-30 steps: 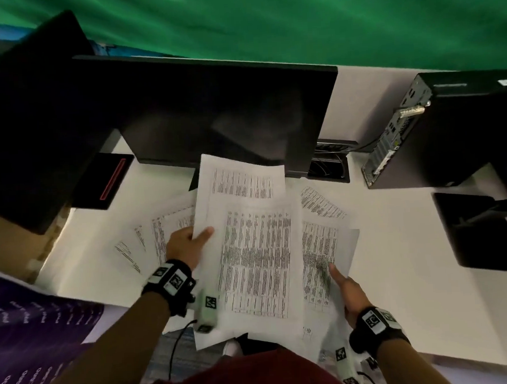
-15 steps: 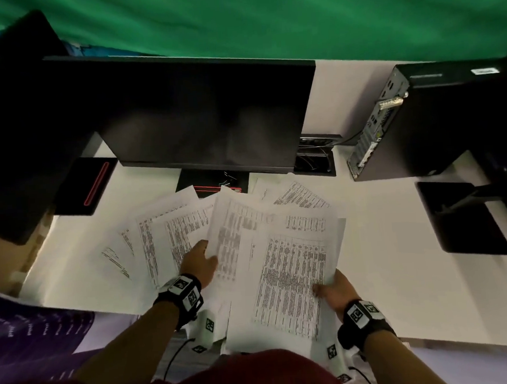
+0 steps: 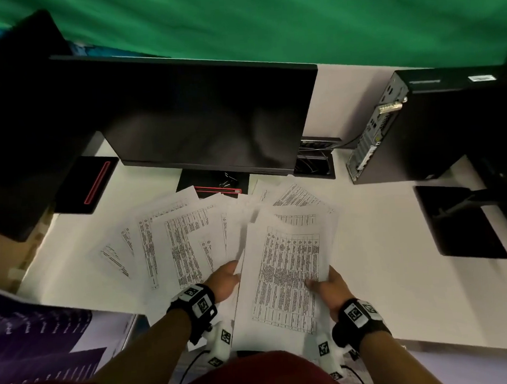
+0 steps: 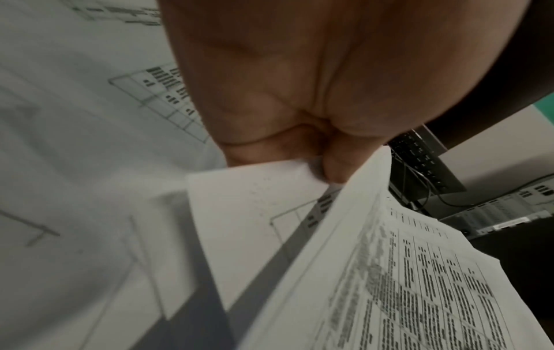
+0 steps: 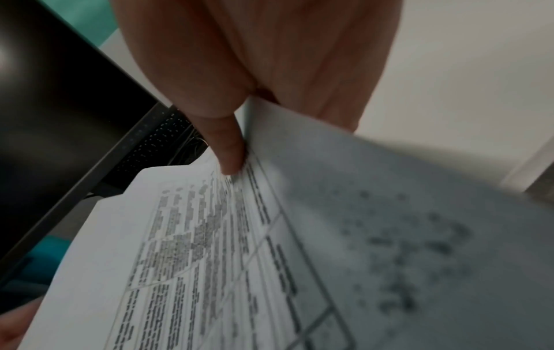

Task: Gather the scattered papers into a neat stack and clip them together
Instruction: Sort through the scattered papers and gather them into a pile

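Note:
I hold a loose stack of printed sheets above the white desk, near its front edge. My left hand pinches the stack's left edge; in the left wrist view the thumb presses on a sheet's corner. My right hand grips the right edge, thumb on top and fingers underneath. Several more sheets lie fanned out on the desk to the left, and others lie behind the stack. Small black binder clips rest on the monitor's base.
A dark monitor stands right behind the papers, with a second one at the left. A computer tower and a black stand base are at the right. An open cable hatch sits by the monitor.
The held sheets have come down toward my body and drawn together. My hands have closed in on their two side edges. More fanned-out sheets now show at the left.

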Tool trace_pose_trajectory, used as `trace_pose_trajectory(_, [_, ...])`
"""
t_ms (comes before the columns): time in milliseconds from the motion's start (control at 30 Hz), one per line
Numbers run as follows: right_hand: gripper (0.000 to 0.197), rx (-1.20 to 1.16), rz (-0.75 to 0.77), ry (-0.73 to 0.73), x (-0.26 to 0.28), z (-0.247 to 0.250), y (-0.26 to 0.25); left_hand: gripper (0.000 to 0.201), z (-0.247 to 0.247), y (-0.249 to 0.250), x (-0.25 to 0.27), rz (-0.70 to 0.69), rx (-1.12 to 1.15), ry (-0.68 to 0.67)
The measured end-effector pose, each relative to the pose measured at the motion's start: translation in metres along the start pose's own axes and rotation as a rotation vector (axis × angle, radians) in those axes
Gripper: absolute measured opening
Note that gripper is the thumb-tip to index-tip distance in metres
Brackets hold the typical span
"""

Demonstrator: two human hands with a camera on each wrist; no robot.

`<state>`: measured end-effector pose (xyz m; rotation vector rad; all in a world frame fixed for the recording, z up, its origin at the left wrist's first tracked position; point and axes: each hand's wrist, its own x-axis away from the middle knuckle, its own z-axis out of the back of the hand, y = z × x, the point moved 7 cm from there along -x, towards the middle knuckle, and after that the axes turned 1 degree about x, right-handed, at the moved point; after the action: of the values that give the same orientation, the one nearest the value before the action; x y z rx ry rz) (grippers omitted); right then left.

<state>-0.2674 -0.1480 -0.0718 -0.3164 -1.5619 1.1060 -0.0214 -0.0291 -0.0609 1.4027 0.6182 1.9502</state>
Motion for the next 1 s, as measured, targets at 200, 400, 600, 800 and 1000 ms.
trace_pose_trajectory(200, [0.03, 0.023, 0.11, -0.012, 0.01, 0.006, -0.028, 0.056, 0.043, 0.041, 0.021, -0.146, 0.096, 0.32])
trace_pose_trajectory(400, [0.037, -0.052, 0.283, -0.131, 0.032, -0.011, -0.091, 0.033, 0.08, 0.067, 0.037, -0.202, 0.656, 0.26])
trace_pose_trajectory(600, [0.033, -0.049, 0.44, -0.058, 0.036, -0.035, -0.141, 0.03, 0.119, 0.084, 0.066, -0.392, 0.669, 0.439])
trace_pose_trajectory(800, [0.044, 0.263, 0.357, -0.126, 0.019, -0.07, -0.104, 0.034, 0.108, 0.042, 0.06, -0.237, 0.412, 0.474])
trace_pose_trajectory(1000, [0.031, 0.35, 0.301, 0.048, 0.01, -0.065, -0.095, 0.035, 0.097, 0.033, 0.053, -0.235, 0.237, 0.428])
